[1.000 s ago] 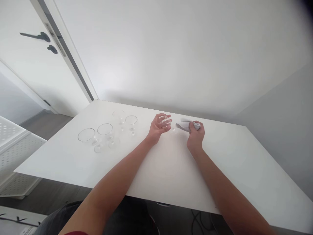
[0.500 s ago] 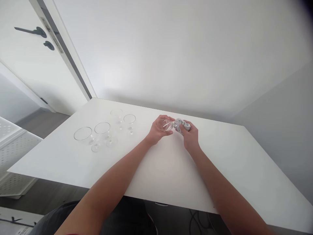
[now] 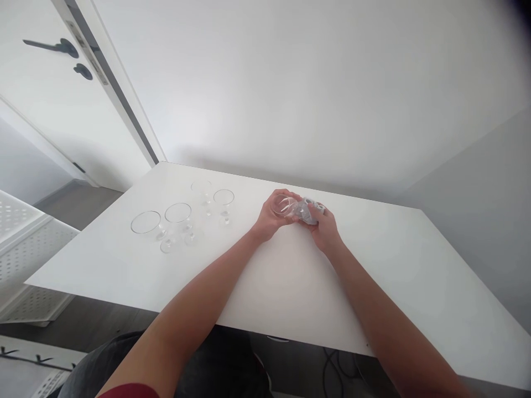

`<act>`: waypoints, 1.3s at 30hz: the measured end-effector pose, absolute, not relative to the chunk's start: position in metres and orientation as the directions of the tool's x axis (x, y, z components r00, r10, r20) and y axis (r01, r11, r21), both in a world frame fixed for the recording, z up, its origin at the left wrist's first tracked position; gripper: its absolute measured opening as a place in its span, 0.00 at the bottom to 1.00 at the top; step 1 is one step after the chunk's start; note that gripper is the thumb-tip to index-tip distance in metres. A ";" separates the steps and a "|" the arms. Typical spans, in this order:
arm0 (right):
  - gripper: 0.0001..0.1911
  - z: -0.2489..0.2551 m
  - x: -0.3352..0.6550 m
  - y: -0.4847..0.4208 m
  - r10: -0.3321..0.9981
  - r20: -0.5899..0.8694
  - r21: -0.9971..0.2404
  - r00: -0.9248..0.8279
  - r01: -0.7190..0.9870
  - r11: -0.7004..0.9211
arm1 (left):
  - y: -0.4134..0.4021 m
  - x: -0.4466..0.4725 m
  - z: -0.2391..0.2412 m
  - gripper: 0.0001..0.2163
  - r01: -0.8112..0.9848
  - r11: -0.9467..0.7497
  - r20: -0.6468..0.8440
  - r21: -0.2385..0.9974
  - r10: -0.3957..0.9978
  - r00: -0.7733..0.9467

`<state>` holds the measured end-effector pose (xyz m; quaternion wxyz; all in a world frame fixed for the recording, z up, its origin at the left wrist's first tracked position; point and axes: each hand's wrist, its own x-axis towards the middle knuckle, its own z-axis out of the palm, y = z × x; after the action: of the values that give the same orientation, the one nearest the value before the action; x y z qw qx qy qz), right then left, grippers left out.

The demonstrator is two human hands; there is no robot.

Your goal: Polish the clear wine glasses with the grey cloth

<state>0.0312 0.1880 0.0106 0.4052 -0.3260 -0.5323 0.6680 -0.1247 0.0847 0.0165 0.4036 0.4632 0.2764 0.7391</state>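
A clear stemmed glass [image 3: 284, 205] lies tilted in my left hand [image 3: 269, 215], its rim facing me and the fingers wrapped round the bowl. My right hand [image 3: 326, 225] grips a grey-and-white patterned cloth [image 3: 309, 211], pressed around the stem and foot end of that glass. The cloth hides the foot. Both hands are close together above the white table [image 3: 290, 287]. To the left, several similar glasses stand upright, among them a front-left glass [image 3: 146, 222], one beside it [image 3: 178, 213] and one farther back [image 3: 224, 197].
A white wall [image 3: 269, 99] rises behind the table's far edge. At the upper left is a white door [image 3: 37, 94] with a dark handle [image 3: 52, 47]. White perforated shelving [image 3: 25, 254] stands left of the table. Dark cables [image 3: 332, 370] hang below the near edge.
The cloth in my right hand has shifted slightly and covers more of the stem. My left hand keeps hold of the bowl. The whole view has moved a little.
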 end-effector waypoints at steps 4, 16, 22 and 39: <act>0.27 0.008 0.030 0.185 0.915 0.038 -0.998 -0.402 -0.056 0.017 | 0.086 -0.125 0.016 0.25 -0.339 -0.520 0.452 0.784 0.852 -0.263; 0.13 0.024 0.038 0.169 0.670 0.418 -0.672 -0.613 0.288 0.682 | 0.091 -0.129 0.009 0.29 -0.272 -0.523 0.402 0.808 0.826 -0.395; 0.22 0.024 0.035 0.156 0.451 0.123 -0.306 -0.884 0.398 0.865 | 0.092 -0.130 0.004 0.30 -0.152 -0.464 0.365 0.873 0.828 -0.426; 0.16 0.040 0.035 0.147 0.803 -0.172 0.034 -0.570 0.811 0.584 | 0.092 -0.119 -0.001 0.28 -0.118 -0.191 0.134 0.974 0.916 -0.378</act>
<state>0.0351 0.1470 0.0397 -0.0844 -0.4557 -0.8858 0.0242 -0.1192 0.0920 -0.0014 0.3909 0.3976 0.5017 0.6614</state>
